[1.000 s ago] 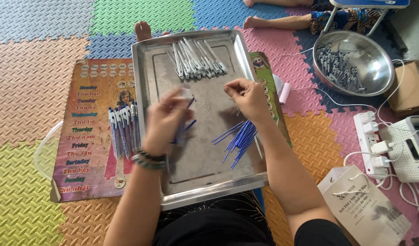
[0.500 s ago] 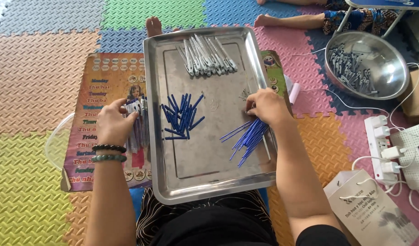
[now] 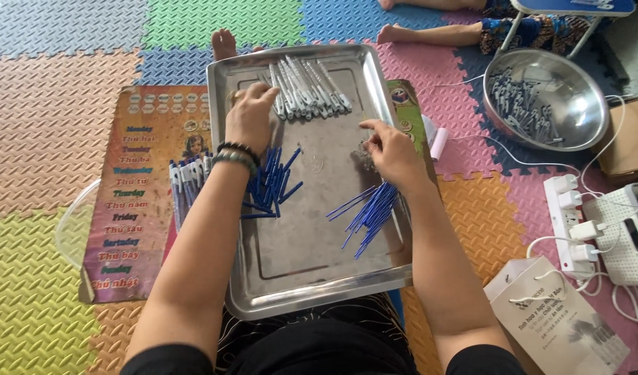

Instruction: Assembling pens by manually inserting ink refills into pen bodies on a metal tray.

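Lighting is bright, even and diffuse, consistent with daylight. Shadows are soft and short; the forearms cast faint shade onto the metal tray (image 3: 301, 278) at lower centre. The tray's surface shows a dull, broad sheen without harsh glare. The steel bowl (image 3: 583, 104) at upper right carries brighter reflections along its inner wall. Focus is acceptable across the centre. Fine print at the frame's lower right is soft. Slight wide-angle bending appears towards the edges.

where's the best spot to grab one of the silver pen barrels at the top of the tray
Probably pinch a pen barrel at mid-length from above, thumb and finger across its narrow width. They lie flat, packed side by side on the tray, so an outermost one, near the left hand, is easiest.
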